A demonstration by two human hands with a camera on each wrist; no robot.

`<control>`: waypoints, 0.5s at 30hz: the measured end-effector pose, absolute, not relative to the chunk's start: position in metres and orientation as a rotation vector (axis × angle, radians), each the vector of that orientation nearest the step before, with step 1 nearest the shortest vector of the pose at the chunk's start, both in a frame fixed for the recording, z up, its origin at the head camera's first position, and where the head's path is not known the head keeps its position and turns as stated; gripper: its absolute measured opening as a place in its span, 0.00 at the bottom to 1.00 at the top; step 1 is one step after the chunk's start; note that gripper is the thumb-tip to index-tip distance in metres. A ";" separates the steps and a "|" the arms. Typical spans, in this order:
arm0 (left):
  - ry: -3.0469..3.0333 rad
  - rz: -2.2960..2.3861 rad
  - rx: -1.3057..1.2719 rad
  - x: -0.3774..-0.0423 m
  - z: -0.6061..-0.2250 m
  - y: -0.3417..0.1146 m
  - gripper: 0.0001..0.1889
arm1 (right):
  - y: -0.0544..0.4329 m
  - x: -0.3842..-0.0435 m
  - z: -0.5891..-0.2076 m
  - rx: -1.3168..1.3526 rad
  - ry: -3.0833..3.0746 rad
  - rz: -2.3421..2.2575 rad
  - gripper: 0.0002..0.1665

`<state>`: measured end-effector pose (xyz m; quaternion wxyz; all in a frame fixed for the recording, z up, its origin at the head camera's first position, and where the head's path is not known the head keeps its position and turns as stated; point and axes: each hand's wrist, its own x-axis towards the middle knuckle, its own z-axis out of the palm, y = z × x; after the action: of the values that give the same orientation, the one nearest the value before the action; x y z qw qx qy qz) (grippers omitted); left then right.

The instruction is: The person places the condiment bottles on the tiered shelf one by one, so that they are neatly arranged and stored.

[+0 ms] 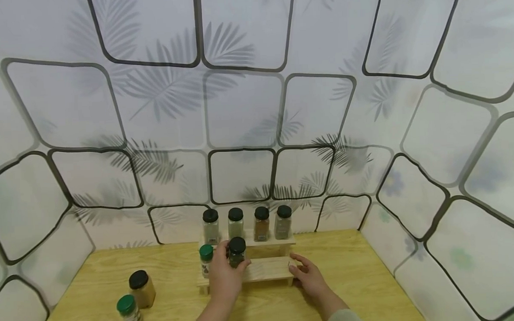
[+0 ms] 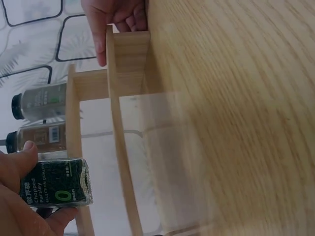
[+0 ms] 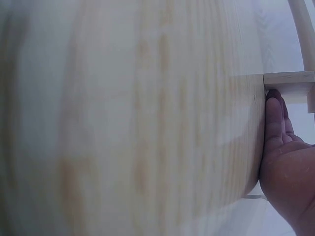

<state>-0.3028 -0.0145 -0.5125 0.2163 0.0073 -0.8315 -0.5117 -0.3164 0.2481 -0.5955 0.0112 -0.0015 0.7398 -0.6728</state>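
My left hand (image 1: pixel 223 274) grips a black-capped spice jar (image 1: pixel 237 258), its label reading chopped parsley in the left wrist view, above the lower step of a two-step wooden rack (image 1: pixel 269 269). Beside that hand, a green-capped jar (image 1: pixel 207 267) stands on the same step. At the rack's right end is my right hand (image 1: pixel 309 277), its fingers touching the wood. In the left wrist view, one finger of the right hand (image 2: pixel 100 37) lies straight along the board. The right wrist view shows its fingers (image 3: pixel 274 118) extended low by the rack; the thumb is hidden there.
Several black-capped jars, among them one with reddish-brown contents (image 1: pixel 261 225), line the upper step. To the left on the wooden table (image 1: pixel 176 276) stand a black-capped jar with yellowish contents (image 1: pixel 143 291) and a green-capped jar (image 1: pixel 130 314). A patterned curtain (image 1: pixel 246 109) surrounds the table.
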 end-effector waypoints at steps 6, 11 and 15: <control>-2.337 -1.417 0.072 -0.306 -0.520 -0.013 0.37 | 0.249 -0.317 -0.597 0.004 2.323 -2.090 0.33; -2.380 -1.415 0.092 -0.309 -0.526 -0.012 0.37 | 0.249 -0.317 -0.597 0.013 2.325 -2.087 0.34; -2.406 -1.402 0.099 -0.312 -0.530 -0.012 0.37 | 0.248 -0.316 -0.595 0.014 2.334 -2.078 0.34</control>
<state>-0.3119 -0.0122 -0.5304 0.1764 0.0348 -0.8499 -0.4953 -0.3164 0.2480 -0.5951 0.0085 0.0046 0.7469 -0.6649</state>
